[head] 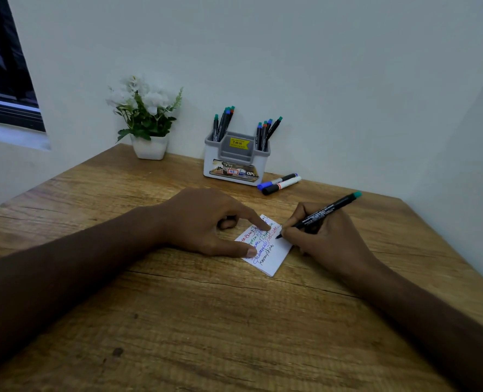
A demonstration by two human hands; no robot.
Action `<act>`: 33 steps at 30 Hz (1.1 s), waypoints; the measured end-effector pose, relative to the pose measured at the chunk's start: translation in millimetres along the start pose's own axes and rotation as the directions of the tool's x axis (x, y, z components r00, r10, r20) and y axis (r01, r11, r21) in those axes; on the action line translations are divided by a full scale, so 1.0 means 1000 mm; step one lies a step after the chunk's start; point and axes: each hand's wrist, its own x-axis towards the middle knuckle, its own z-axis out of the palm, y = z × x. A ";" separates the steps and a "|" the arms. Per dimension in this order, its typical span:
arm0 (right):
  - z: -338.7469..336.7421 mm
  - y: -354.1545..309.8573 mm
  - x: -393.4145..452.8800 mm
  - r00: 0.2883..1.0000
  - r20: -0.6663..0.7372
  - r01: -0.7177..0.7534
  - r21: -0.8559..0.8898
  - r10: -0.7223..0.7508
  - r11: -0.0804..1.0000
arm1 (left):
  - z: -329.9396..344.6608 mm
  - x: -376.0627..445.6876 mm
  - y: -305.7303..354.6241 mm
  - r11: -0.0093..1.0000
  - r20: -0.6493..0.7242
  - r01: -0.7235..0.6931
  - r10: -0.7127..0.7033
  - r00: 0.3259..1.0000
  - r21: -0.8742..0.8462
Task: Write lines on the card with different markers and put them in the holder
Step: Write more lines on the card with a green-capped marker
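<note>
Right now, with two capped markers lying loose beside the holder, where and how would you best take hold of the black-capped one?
Pinch the black-capped marker from above at its pale mid-barrel, fingers on the near side and thumb over the top. It lies flat on the table, seemingly touching the blue-capped marker behind it, so the near side looks the freer one. The holder stands close on its left.

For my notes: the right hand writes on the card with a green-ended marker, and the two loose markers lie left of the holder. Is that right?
Not quite. In the head view the two loose markers lie right of the holder, not left. The right hand does write on the card with the green-ended marker.
</note>
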 end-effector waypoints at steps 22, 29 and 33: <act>0.000 0.005 0.001 0.997 0.052 0.064 -0.005 -0.064 0.998 | 0.002 0.001 -0.002 1.000 0.007 -0.006 0.006 1.000 0.014; 0.000 0.006 0.002 0.999 0.025 0.032 0.012 -0.033 0.999 | 0.002 0.001 -0.001 1.000 -0.006 -0.008 0.008 1.000 0.011; 0.000 0.005 0.002 0.999 0.037 0.029 0.004 -0.029 1.000 | 0.001 0.001 -0.001 1.000 0.005 0.002 -0.002 1.000 0.009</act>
